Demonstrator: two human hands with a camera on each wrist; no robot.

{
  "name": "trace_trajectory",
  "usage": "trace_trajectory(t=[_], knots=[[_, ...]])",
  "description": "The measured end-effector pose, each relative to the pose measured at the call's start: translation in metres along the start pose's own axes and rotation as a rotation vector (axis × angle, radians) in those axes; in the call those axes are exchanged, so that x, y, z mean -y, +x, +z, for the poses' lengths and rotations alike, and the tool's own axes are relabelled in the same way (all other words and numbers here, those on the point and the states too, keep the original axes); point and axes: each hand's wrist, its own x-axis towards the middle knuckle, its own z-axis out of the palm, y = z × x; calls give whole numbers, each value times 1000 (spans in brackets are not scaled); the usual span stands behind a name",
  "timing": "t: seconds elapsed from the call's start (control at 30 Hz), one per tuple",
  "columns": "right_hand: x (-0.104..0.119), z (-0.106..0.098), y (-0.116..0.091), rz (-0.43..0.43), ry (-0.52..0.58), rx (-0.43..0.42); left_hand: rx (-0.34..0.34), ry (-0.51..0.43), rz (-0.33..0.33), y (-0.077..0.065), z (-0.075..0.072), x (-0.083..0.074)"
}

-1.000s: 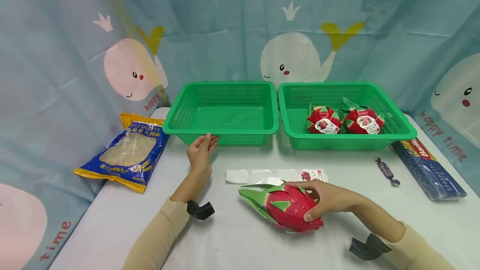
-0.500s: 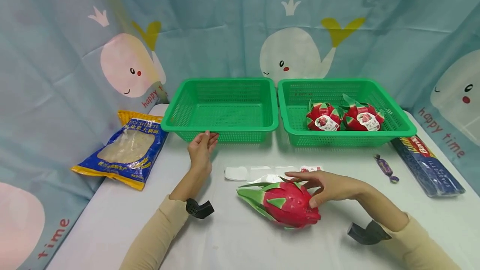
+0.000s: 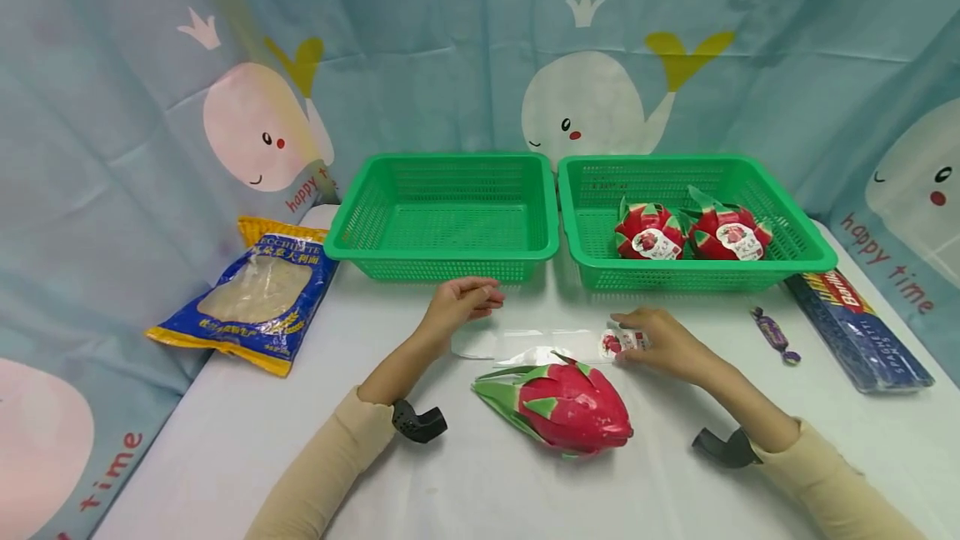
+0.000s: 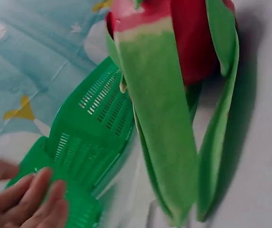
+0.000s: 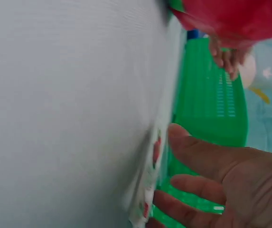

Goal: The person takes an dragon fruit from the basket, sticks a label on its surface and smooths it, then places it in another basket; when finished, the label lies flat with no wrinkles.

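A red dragon fruit (image 3: pixel 581 411) with long green leaves lies on its side on the white table, leaves to the left; neither hand touches it. Just behind it is a clear strip (image 3: pixel 551 342) with a dragon fruit label (image 3: pixel 612 345) near its right end. My right hand (image 3: pixel 664 342) is at that end, thumb and fingers spread apart around the label. In the right wrist view its fingertips (image 5: pixel 163 197) meet the strip's edge while the thumb stands off. Above the strip's left end hovers my left hand (image 3: pixel 456 307), fingers loosely bent, holding nothing.
An empty green basket (image 3: pixel 442 255) stands at the back left. Beside it, another green basket (image 3: pixel 697 265) holds two labelled dragon fruits (image 3: pixel 648 227). A blue-yellow pasta bag (image 3: pixel 255 294) lies left; a purple wrapped candy (image 3: pixel 775 336) and spaghetti pack (image 3: pixel 870 332) lie right.
My right hand has let go of the dragon fruit and moved back to the strip's label. The left hand has left the left basket's front rim and come right, toward the strip.
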Motion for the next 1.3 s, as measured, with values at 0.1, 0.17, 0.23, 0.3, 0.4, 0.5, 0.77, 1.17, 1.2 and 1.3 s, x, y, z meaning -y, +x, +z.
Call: trace_trajectory(t=[0.1, 0.17, 0.23, 0.3, 0.4, 0.5, 0.77, 1.17, 1.2, 1.3], knots=[[2, 2, 2, 22, -33, 9, 160, 256, 115, 0, 9, -5], [1, 3, 3, 35, -31, 6, 231, 428, 204, 0, 16, -8], [1, 4, 4, 35, -1, 2, 254, 565, 283, 0, 23, -12], [2, 2, 7, 27, 50, 7, 244, 663, 349, -1, 29, -17], [10, -5, 14, 26, 151, 24, 207, 743, 431, -2, 38, -26], [24, -18, 25, 39, 254, 22, 183, 778, 512, 0, 45, -37], [49, -36, 43, -35, 426, 1, 153, 687, 518, 5, 51, -55], [55, -32, 41, -184, 496, -157, 155, 364, 399, 5, 41, -55], [55, -31, 41, -185, 490, -168, 151, 370, 390, 5, 40, -55], [55, -29, 41, -164, 506, -202, 143, 388, 359, 5, 39, -56]])
